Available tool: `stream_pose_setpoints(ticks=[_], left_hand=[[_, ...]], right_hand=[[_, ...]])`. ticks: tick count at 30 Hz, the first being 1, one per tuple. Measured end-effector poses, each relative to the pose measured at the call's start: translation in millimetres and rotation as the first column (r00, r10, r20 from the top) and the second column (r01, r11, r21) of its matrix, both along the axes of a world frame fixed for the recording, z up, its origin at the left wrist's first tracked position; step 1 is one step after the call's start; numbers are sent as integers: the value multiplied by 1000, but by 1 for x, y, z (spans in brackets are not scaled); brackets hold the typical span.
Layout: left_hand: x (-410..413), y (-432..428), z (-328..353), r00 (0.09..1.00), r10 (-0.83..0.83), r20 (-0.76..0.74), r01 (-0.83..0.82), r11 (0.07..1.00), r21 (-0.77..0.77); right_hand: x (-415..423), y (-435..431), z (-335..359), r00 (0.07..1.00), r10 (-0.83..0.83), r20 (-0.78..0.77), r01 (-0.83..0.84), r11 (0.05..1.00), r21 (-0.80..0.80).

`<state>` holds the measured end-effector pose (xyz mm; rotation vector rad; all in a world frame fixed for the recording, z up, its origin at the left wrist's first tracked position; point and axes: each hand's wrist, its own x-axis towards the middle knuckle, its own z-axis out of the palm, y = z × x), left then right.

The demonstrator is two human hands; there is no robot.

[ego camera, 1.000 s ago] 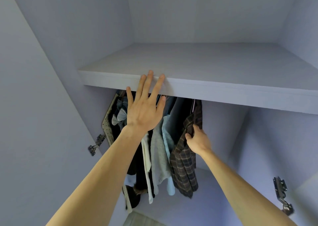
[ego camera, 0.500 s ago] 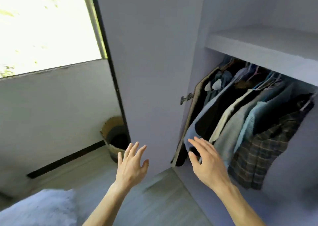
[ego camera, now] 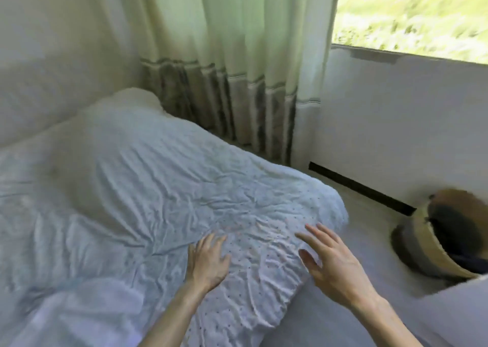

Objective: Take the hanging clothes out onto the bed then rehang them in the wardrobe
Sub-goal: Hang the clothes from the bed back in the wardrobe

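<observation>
The bed (ego camera: 148, 177) fills the left and middle of the view, covered by a wrinkled white sheet with small dots. No clothes lie on the part I see. My left hand (ego camera: 210, 262) hovers over the bed's near corner, fingers spread and empty. My right hand (ego camera: 332, 264) is beside it to the right, above the corner's edge, also spread and holding nothing. The wardrobe and the hanging clothes are out of view; only a pale panel edge (ego camera: 449, 317) shows at the bottom right.
Pale green curtains (ego camera: 237, 69) hang behind the bed down to the floor. A window (ego camera: 412, 13) sits at the top right above a white wall. A woven basket (ego camera: 443, 238) with dark contents stands on the floor at right.
My view has swung left from the wardrobe to the bed. My right hand let go of the plaid shirt and both hands dropped, empty, over the bed corner.
</observation>
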<state>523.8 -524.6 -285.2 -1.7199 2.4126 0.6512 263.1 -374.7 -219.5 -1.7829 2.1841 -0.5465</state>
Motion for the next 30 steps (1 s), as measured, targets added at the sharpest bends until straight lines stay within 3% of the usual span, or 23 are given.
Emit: stream_pose_setpoints(ticks=[5, 13, 21, 30], left_hand=[[149, 35, 6, 929, 369, 17, -369, 929, -27], [260, 139, 7, 644, 764, 28, -764, 645, -23], [266, 207, -3, 427, 903, 48, -904, 426, 18], [280, 239, -23, 343, 935, 89, -938, 336, 87]], right_hand=[[97, -74, 1, 932, 361, -25, -359, 932, 47], [210, -116, -9, 679, 734, -12, -730, 677, 98], [251, -127, -32, 451, 893, -13, -879, 446, 169], [298, -113, -59, 296, 954, 35, -917, 274, 289]])
